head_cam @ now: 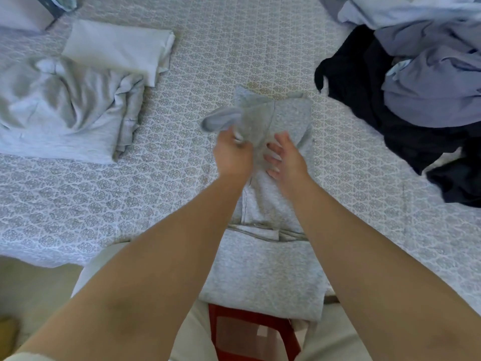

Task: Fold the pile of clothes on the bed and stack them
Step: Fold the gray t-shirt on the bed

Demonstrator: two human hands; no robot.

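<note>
Grey sweatshirt (pixel 263 269) lies centre of bed (pixel 104 204), hem toward 6 o'clock. Left hand (pixel 232 155) grips its bunched sleeve cuff (pixel 221 121); right hand (pixel 285 157) relaxed, fingers spread, resting on the fabric. Unfolded pile (pixel 416 87) at 2 o'clock. Folded white garment (pixel 117 48) and crumpled grey garment (pixel 65 110) at 10 o'clock.

Seen from a head-worn camera: two bare forearms, no sleeves reaching the wrists, no watch, rings or bracelets visible on the left hand (pixel 232 154) or the right hand (pixel 285 155). Short, unpainted nails show on the right hand's fingers (pixel 272 158). Pale cream trousers (pixel 335 340) cover the person's legs at the bottom edge.
</note>
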